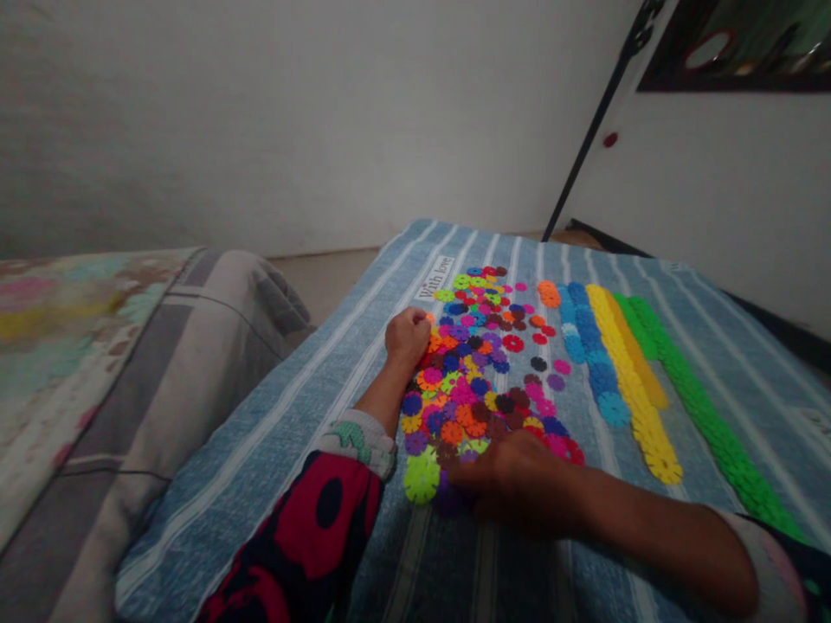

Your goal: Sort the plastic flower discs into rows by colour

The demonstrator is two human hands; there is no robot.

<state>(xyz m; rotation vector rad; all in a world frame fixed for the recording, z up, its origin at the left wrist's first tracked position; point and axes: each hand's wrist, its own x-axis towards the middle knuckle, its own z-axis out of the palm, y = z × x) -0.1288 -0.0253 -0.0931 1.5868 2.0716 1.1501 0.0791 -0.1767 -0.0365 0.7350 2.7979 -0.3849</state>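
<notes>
A loose pile of small notched plastic discs (464,394) in many colours lies on the striped blue cloth. At the pile's far left edge is my left hand (408,336), its fingers curled closed. An orange disc shows by its fingertips, but what they hold is hidden. My right hand (519,480) is low over the near end of the pile, blurred, with its fingers pointing left. A purple disc (449,495) lies partly under those fingertips, and a lime green disc (421,474) sits just left of it.
To the right, overlapping discs form rows: blue (588,342), yellow (633,381) and green (705,415), with a short orange stack (549,293). A grey draped surface (214,346) stands at left. A dark pole (588,134) leans behind, before a white wall (292,121).
</notes>
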